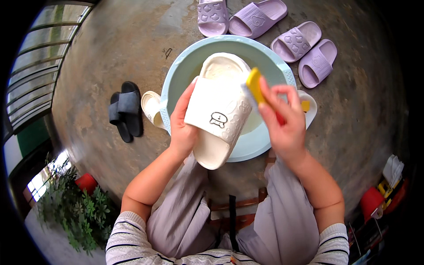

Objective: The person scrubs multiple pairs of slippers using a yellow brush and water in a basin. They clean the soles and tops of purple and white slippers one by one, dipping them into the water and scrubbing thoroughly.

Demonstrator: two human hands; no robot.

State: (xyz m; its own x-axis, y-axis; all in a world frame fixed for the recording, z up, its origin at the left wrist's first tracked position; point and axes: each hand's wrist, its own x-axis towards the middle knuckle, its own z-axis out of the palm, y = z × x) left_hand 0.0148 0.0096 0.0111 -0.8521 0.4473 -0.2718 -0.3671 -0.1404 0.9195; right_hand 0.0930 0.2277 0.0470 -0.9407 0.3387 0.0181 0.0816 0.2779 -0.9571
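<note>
A white slide slipper with a raised pattern and a small cartoon drawing on its strap is tilted above a pale blue basin. My left hand is closed on the slipper's left side, its thumb along the strap. My right hand grips a yellow and red scrub brush, slightly blurred. The brush's pale bristles are at the slipper's right edge; whether they touch it I cannot tell. Water shows in the basin, partly hidden behind the slipper.
Lilac slippers lie beyond the basin and to its right. Dark slippers and a white slipper are on the left. Another white slipper pokes out at the basin's right. Green plants and a railing stand at the left.
</note>
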